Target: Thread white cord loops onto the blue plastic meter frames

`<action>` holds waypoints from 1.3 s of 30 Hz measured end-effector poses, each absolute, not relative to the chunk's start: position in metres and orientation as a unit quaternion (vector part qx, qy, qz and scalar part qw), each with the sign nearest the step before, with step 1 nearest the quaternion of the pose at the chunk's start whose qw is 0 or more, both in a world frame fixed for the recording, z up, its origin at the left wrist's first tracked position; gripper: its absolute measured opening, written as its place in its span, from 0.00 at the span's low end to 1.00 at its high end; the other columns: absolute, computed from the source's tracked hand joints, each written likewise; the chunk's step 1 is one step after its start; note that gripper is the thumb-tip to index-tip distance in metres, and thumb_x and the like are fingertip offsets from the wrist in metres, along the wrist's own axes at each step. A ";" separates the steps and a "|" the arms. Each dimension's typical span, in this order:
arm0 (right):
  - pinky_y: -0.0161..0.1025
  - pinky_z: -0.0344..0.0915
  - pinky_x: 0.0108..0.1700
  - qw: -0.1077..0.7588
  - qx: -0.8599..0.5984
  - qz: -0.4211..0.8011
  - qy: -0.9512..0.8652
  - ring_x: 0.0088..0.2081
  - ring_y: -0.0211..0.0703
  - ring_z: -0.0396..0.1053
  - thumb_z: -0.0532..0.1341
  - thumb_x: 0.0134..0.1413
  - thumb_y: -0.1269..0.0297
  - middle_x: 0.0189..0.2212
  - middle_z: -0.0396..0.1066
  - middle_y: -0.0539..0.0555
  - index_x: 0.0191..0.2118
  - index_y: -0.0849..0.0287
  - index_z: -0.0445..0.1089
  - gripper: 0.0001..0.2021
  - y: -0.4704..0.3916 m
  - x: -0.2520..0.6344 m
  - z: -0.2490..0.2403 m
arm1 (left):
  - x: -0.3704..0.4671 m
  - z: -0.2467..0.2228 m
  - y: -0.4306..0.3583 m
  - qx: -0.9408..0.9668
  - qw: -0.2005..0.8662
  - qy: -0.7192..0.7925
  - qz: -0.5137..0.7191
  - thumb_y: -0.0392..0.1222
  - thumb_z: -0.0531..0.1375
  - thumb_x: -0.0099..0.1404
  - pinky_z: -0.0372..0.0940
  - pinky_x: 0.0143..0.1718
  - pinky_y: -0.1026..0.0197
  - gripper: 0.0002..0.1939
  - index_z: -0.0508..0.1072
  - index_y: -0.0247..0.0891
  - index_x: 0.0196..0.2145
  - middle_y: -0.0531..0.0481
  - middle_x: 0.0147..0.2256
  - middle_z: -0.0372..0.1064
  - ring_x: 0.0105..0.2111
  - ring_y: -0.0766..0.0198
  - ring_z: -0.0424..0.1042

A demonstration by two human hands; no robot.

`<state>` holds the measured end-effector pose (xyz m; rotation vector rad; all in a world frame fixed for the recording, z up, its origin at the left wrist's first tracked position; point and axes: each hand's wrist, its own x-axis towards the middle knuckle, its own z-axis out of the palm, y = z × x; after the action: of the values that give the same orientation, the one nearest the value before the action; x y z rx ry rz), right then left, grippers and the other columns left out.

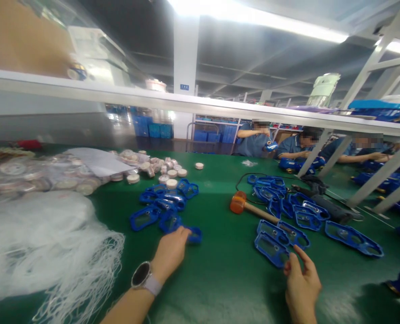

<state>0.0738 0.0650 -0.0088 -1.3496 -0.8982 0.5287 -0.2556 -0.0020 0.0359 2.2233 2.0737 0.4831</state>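
My left hand (171, 252), with a watch (141, 274) on its wrist, is closed on a blue plastic frame (195, 235) with a clear window, at the near edge of a loose pile of similar blue frames (145, 218). My right hand (303, 285) has its thumb and index finger apart. Its fingertips are beside the near corner of another blue frame (270, 250) lying on the green table; whether they touch it I cannot tell. A mallet (238, 202) with an orange head and wooden handle lies beyond, its handle reaching the right-hand frames.
Rolls of white tape (172, 173) and bagged rolls (34, 177) lie at the back left, with a heap of white strings (95, 261) nearer. A dark power tool (334, 207) lies right. A shelf (220, 104) crosses above. Several co-workers sit beyond.
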 end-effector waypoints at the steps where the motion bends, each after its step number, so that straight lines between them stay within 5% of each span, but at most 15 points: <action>1: 0.33 0.59 0.21 0.647 -0.596 0.227 -0.418 0.19 0.36 0.59 0.60 0.48 0.55 0.18 0.62 0.46 0.50 0.62 0.66 0.24 0.063 0.069 -0.008 | -0.254 0.036 -0.011 0.738 0.038 0.657 0.151 0.24 0.49 0.59 0.64 0.38 0.60 0.19 0.69 0.40 0.43 0.48 0.39 0.69 0.35 0.60 0.71; 4: 0.39 0.67 0.30 0.612 -0.560 0.219 -0.514 0.27 0.41 0.67 0.59 0.49 0.54 0.30 0.70 0.55 0.44 0.62 0.69 0.20 0.052 0.046 -0.005 | -0.254 0.035 -0.036 0.777 0.059 0.612 0.134 0.24 0.51 0.58 0.64 0.42 0.58 0.16 0.71 0.41 0.36 0.50 0.41 0.69 0.39 0.60 0.69; 9: 0.47 0.67 0.46 0.472 -0.409 0.224 -0.748 0.46 0.50 0.68 0.55 0.55 0.61 0.44 0.70 0.61 0.43 0.58 0.70 0.13 0.022 -0.006 0.000 | -0.275 0.034 -0.074 0.767 0.036 0.615 0.183 0.22 0.47 0.58 0.57 0.54 0.49 0.29 0.62 0.46 0.54 0.47 0.61 0.49 0.55 0.55 0.59; 14: 0.56 0.52 0.59 0.250 -0.261 0.199 -0.911 0.59 0.52 0.54 0.54 0.57 0.66 0.58 0.59 0.58 0.54 0.52 0.63 0.19 0.005 -0.041 0.021 | -0.296 0.045 -0.125 0.682 0.139 0.691 0.197 0.36 0.49 0.65 0.62 0.47 0.55 0.13 0.69 0.43 0.44 0.46 0.43 0.68 0.45 0.57 0.67; 18: 0.57 0.52 0.57 0.163 -0.241 0.173 -0.941 0.52 0.52 0.62 0.58 0.54 0.62 0.48 0.69 0.57 0.49 0.53 0.68 0.15 0.001 -0.056 0.032 | -0.292 0.048 -0.160 0.637 0.212 0.727 0.142 0.41 0.56 0.60 0.62 0.42 0.56 0.05 0.71 0.42 0.34 0.49 0.37 0.69 0.39 0.56 0.67; 22: 0.50 0.62 0.46 0.167 -0.276 0.130 -0.938 0.40 0.50 0.66 0.59 0.54 0.64 0.36 0.72 0.57 0.45 0.56 0.70 0.12 -0.016 -0.068 0.026 | -0.282 0.040 -0.172 0.619 0.213 0.747 0.117 0.39 0.55 0.60 0.59 0.43 0.56 0.05 0.70 0.40 0.29 0.49 0.33 0.68 0.37 0.57 0.67; 26: 0.48 0.62 0.47 0.208 -0.247 0.141 -0.936 0.43 0.52 0.67 0.58 0.53 0.69 0.44 0.71 0.59 0.50 0.58 0.66 0.17 -0.043 -0.077 0.024 | -0.269 0.038 -0.169 0.622 0.226 0.734 0.153 0.39 0.51 0.64 0.58 0.41 0.57 0.09 0.69 0.39 0.29 0.47 0.33 0.68 0.36 0.57 0.66; 30: 0.43 0.62 0.50 0.220 -0.176 0.260 -0.924 0.48 0.49 0.65 0.62 0.47 0.69 0.49 0.69 0.58 0.54 0.58 0.62 0.26 -0.068 -0.086 0.031 | -0.257 0.057 -0.166 0.612 0.370 0.636 0.289 0.45 0.51 0.64 0.60 0.37 0.62 0.11 0.66 0.38 0.28 0.49 0.31 0.67 0.33 0.61 0.65; 34: 0.35 0.65 0.37 0.207 -0.244 0.387 -0.865 0.34 0.41 0.70 0.60 0.51 0.70 0.29 0.73 0.52 0.33 0.57 0.72 0.04 -0.080 -0.085 0.036 | -0.254 0.074 -0.165 0.524 0.503 0.558 0.401 0.53 0.51 0.64 0.60 0.33 0.65 0.16 0.62 0.39 0.27 0.52 0.26 0.64 0.29 0.64 0.64; 35: 0.34 0.64 0.34 0.216 -0.253 0.393 -0.857 0.31 0.40 0.69 0.58 0.53 0.70 0.25 0.72 0.51 0.29 0.57 0.72 0.06 -0.080 -0.082 0.037 | -0.255 0.076 -0.165 0.513 0.505 0.560 0.409 0.54 0.51 0.64 0.60 0.31 0.65 0.16 0.61 0.39 0.27 0.53 0.25 0.63 0.28 0.64 0.64; 39: 0.36 0.64 0.32 0.310 -0.194 0.286 -0.886 0.30 0.41 0.69 0.55 0.55 0.71 0.26 0.73 0.54 0.34 0.58 0.70 0.06 -0.077 -0.064 0.045 | -0.262 0.078 -0.166 0.567 0.380 0.622 0.385 0.48 0.50 0.67 0.61 0.37 0.64 0.12 0.63 0.40 0.30 0.51 0.31 0.65 0.33 0.63 0.66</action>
<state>-0.0637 -0.0770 0.0448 -0.5127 -2.3400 0.7545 -0.2625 -0.1660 0.0782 1.4476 1.5882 0.9822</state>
